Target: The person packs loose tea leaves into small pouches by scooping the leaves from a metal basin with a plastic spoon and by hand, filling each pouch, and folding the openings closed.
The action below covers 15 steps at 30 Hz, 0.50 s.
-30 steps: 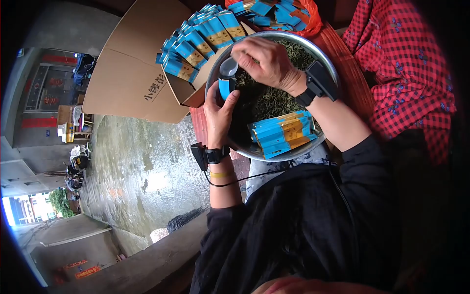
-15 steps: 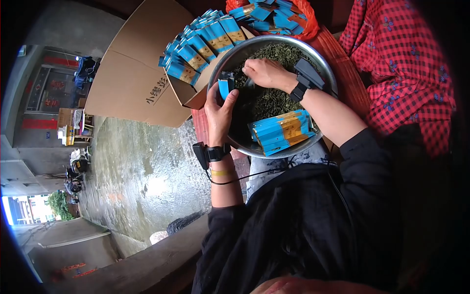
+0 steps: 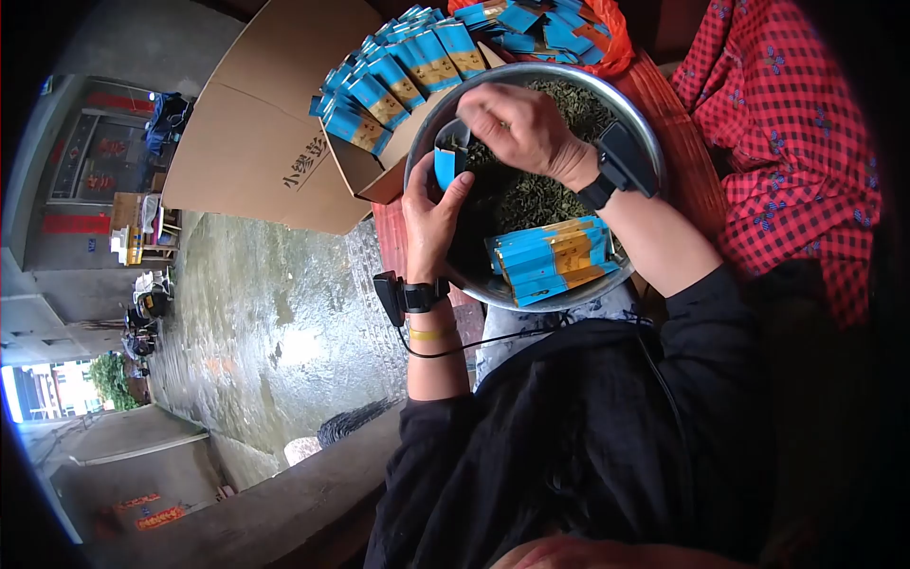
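Note:
My left hand [image 3: 429, 216] grips a small blue packet [image 3: 445, 169] upright, its mouth facing up, at the left inside edge of a metal basin [image 3: 493, 73]. My right hand [image 3: 519, 131] is closed around what looks like a small scoop [image 3: 453, 134], with its bowl end right at the packet's mouth; the handle is hidden in my fist. Dark green curled leaves, like dried tea [image 3: 545, 197], fill much of the basin. A row of flat blue-and-gold packets [image 3: 553, 260] lies on the leaves at the near side.
Beyond the basin stands a cardboard box [image 3: 275, 123] with rows of upright blue-and-gold packets [image 3: 403, 71]. A red plastic bag [image 3: 611, 38] of more packets sits at the top. Red checked cloth [image 3: 777, 123] hangs at right. Wet paved ground [image 3: 284, 303] stretches to the left.
My right hand has risen from the leaves and moved toward the packet, bringing the scoop to its mouth. My left hand still holds the packet in nearly the same place.

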### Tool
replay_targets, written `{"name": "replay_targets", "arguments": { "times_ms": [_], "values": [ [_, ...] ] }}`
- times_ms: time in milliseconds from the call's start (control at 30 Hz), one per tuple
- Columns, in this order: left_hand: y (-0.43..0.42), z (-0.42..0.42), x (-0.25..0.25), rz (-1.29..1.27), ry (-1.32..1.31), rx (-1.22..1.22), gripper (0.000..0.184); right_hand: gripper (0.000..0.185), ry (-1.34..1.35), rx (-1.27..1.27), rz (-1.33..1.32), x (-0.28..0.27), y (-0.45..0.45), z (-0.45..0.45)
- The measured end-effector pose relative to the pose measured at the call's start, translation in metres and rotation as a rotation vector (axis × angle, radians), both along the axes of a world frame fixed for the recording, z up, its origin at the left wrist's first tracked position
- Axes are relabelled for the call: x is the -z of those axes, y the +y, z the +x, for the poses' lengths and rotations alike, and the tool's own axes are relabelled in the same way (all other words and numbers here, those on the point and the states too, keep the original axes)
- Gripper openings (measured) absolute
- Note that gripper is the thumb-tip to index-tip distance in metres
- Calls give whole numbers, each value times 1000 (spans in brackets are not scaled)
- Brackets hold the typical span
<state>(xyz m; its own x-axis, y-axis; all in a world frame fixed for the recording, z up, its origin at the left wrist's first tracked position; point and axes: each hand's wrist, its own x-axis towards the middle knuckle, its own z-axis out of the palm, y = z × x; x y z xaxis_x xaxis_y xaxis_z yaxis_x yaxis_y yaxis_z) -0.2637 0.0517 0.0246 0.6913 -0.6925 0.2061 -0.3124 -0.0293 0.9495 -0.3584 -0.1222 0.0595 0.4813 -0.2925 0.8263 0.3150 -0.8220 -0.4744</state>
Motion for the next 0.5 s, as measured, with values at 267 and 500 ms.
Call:
{"name": "replay_targets", "arguments": {
  "times_ms": [267, 500],
  "values": [
    [0, -5, -7, 1, 38, -4, 50, 12, -26, 96, -63, -5, -13, -3],
    [-1, -9, -14, 12, 9, -14, 46, 12, 388, 123, 102, 4, -19, -2]
  ]
}}
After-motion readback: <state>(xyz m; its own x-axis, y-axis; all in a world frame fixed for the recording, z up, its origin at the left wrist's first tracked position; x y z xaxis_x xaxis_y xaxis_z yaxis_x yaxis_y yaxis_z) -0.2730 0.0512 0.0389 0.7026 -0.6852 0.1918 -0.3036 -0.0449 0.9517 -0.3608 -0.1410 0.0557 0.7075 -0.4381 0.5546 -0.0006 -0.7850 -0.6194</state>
